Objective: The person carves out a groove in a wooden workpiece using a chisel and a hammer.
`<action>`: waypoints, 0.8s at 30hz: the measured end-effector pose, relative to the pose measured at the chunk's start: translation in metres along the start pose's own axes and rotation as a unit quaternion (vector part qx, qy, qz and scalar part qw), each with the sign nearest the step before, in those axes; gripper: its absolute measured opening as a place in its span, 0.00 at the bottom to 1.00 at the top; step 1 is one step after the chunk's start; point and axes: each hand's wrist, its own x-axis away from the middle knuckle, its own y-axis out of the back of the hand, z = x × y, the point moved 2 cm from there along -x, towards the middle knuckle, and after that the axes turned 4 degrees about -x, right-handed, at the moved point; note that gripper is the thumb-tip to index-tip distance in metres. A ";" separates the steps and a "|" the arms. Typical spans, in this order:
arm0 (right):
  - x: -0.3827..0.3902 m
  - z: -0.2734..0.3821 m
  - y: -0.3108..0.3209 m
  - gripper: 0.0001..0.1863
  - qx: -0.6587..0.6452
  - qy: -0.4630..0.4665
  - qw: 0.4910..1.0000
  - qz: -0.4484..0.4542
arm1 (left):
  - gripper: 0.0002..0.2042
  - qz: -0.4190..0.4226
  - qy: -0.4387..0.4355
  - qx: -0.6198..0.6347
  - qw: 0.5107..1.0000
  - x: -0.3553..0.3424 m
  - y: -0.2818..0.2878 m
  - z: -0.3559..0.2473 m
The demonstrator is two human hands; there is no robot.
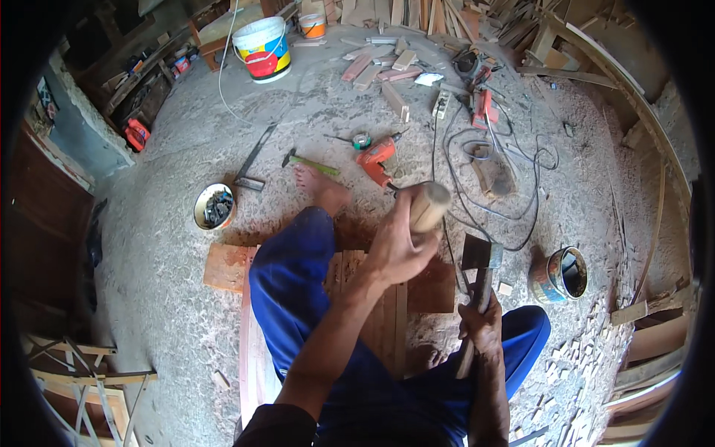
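A wooden cylinder (pixel 430 208) is gripped by the left hand (pixel 400 249), near a hatchet-like tool (pixel 482 255) grasped by the right hand (pixel 484 326). Both are held above a dusty floor (pixel 171 167) strewn with offcuts (pixel 395 100); timber (pixel 417 15) is stacked along the far side.

Floor (pixel 149 261) left of the tub (pixel 199 214) lay open to a hand. Between the left hand (pixel 398 247) and the bucket (pixel 546 281) stood the hatchet (pixel 482 255); beyond, cable loops (pixel 514 218) cluttered the way.

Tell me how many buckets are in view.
4: a large multicoloured bucket and small orange bucket at the far end, a white bucket at left, a stained bucket at right. Others may be hidden.
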 end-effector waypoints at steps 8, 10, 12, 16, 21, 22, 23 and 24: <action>-0.011 -0.016 0.007 0.23 -0.127 -0.024 0.991 -0.037 | 0.19 -0.127 0.128 0.092 0.979 0.006 0.002 0.065; -0.011 -0.018 0.008 0.22 -0.126 -0.025 0.991 -0.038 | 0.19 -0.092 0.219 0.148 0.960 0.012 0.002 0.083; -0.011 -0.020 0.009 0.22 -0.125 -0.025 0.991 -0.038 | 0.14 -0.075 0.240 0.170 0.953 0.017 -0.001 0.086; -0.010 -0.017 0.006 0.23 -0.116 -0.029 0.992 -0.039 | 0.10 -0.071 0.212 0.171 0.960 0.022 -0.006 0.085; -0.009 -0.018 0.007 0.26 -0.105 -0.034 0.993 -0.035 | 0.10 -0.042 0.224 0.156 0.961 0.022 -0.003 0.104; -0.009 -0.018 0.008 0.27 -0.094 -0.037 0.994 -0.037 | 0.09 -0.049 0.222 0.175 0.958 0.022 -0.002 0.107; -0.009 -0.020 0.008 0.27 -0.097 -0.037 0.994 -0.038 | 0.09 -0.056 0.220 0.195 0.954 0.022 -0.002 0.110; -0.008 -0.021 0.009 0.27 -0.100 -0.038 0.994 -0.039 | 0.09 -0.064 0.218 0.215 0.950 0.022 -0.002 0.111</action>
